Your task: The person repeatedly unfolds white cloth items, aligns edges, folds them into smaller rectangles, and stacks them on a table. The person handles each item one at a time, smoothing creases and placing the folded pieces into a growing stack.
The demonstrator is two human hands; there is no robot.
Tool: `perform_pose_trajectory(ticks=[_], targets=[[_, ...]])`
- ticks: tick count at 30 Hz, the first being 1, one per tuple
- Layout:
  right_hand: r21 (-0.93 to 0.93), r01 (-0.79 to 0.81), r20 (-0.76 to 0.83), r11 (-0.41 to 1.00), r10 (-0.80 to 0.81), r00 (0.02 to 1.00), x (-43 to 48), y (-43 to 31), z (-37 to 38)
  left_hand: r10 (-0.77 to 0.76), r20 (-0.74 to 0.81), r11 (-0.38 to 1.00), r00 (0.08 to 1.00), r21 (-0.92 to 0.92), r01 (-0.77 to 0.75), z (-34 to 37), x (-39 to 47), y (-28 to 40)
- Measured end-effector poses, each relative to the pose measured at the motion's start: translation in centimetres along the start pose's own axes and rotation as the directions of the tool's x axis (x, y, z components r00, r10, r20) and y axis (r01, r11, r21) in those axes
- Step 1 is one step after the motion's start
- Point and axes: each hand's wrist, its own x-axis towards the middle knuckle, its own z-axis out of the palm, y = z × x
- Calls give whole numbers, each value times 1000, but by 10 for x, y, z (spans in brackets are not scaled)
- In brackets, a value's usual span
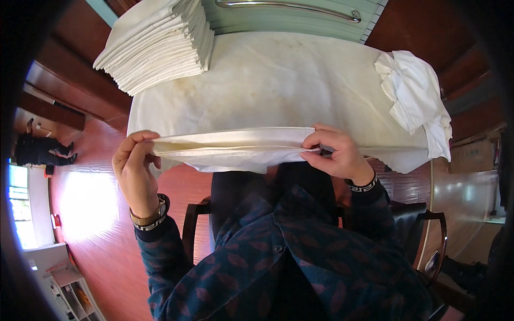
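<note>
A white cloth (229,150), partly folded, is stretched between my two hands at the near edge of a cloth-covered table (257,80). My left hand (138,168) pinches its left end between thumb and fingers. At the cloth's right end, my right hand (335,150) grips the corner and edge. The cloth's layers stand slightly apart along the middle, and its lower part hangs over my lap. A tall stack of folded white cloths (160,60) sits at the table's far left. On the right end lies a crumpled white cloth (413,92), partly draped over the edge.
Beyond the table is a pale green panel with a metal rail (289,5). Wooden chair arms (196,208) flank me. A cardboard box (472,156) is at the right, a low shelf (76,297) at the lower left. Another person (40,148) is far off at the left.
</note>
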Motion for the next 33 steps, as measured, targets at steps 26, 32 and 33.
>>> perform_pose_trajectory(ticks=[26,32,33], targets=[[64,8,-45,998,-5,999,5,-25,36,-131,763,989,633,143,32,79,-48,-26],[179,-117,-77,977,132,988,1,-11,49,-175,661,984,729,92,153,70,-63,-44],[157,-96,-86,983,111,990,1,-12,49,-176,650,984,740,88,157,70,-63,-45]])
